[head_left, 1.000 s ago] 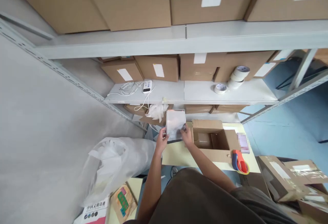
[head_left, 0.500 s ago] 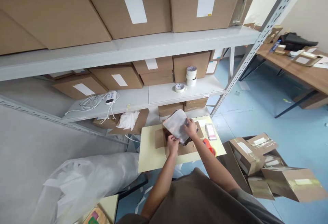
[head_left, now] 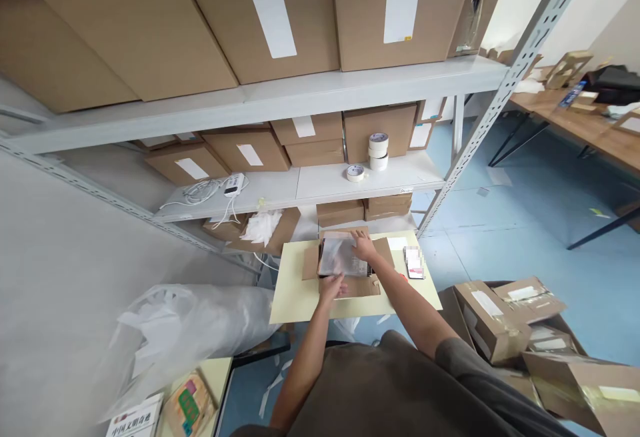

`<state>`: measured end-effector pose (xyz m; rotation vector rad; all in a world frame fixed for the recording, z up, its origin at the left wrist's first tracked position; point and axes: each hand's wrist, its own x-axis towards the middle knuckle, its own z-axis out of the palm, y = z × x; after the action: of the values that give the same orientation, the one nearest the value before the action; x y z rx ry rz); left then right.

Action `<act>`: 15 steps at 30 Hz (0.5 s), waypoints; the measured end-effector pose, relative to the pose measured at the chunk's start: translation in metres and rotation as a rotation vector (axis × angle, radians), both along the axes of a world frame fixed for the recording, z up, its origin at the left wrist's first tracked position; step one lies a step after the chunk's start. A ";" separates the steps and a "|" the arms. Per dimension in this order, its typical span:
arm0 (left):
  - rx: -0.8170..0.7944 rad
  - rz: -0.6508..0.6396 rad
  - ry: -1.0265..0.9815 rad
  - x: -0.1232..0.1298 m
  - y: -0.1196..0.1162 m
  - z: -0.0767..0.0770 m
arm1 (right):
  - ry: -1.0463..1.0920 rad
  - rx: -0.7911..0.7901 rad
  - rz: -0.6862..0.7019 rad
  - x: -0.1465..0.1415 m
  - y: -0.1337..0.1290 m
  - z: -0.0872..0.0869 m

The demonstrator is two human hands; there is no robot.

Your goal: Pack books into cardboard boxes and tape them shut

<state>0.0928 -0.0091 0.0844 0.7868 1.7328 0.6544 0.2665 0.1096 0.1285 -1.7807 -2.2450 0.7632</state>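
Observation:
An opened cardboard box [head_left: 359, 287] lies with its flaps spread on the pale yellow table [head_left: 295, 303]. A flat item in translucent wrapping [head_left: 340, 257] rests level over the box opening. My right hand [head_left: 364, 246] lies on the upper right part of this item, fingers spread. At its lower edge is my left hand [head_left: 332, 286], palm partly turned up, fingers apart. To the right of the box lies a phone-like item with a blurred face [head_left: 415, 262]. A bit of something red [head_left: 403, 278] shows beside my right forearm.
Metal shelving [head_left: 280, 93] with cartons, tape rolls [head_left: 379, 150] and a white power strip [head_left: 234, 185] stands ahead. A large box of cartons [head_left: 493, 320] is at the right. Plastic wrap [head_left: 200, 320] bulges at the left, above books [head_left: 137, 417].
The wrapped item was tilted in both hands and now lies flat over the open box. My left hand has loosened from its edge. The view has shifted, showing more at the left.

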 end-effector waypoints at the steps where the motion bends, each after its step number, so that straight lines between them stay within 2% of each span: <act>1: 0.043 0.018 0.028 -0.008 -0.001 -0.001 | 0.026 0.012 -0.006 0.005 -0.005 -0.002; 4: 0.186 0.074 0.191 -0.029 -0.008 -0.006 | 0.069 0.019 -0.019 0.021 -0.022 -0.009; 7: 0.329 0.034 0.444 -0.043 -0.012 -0.009 | 0.073 0.004 0.025 0.033 -0.040 -0.017; 9: 0.411 -0.093 0.562 -0.045 -0.011 -0.009 | 0.063 -0.020 0.093 0.036 -0.051 -0.024; 11: 0.471 -0.285 0.646 -0.038 -0.007 -0.009 | 0.034 -0.070 0.161 0.033 -0.060 -0.033; 13: 0.452 -0.460 0.722 -0.027 -0.004 -0.011 | -0.010 -0.132 0.196 0.028 -0.066 -0.042; 15: 0.354 -0.566 0.785 -0.015 -0.004 -0.014 | -0.045 -0.172 0.207 0.023 -0.069 -0.049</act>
<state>0.0777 -0.0128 0.0703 1.8839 1.9397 0.2592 0.2897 0.0405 0.0796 -1.6673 -2.4900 0.9915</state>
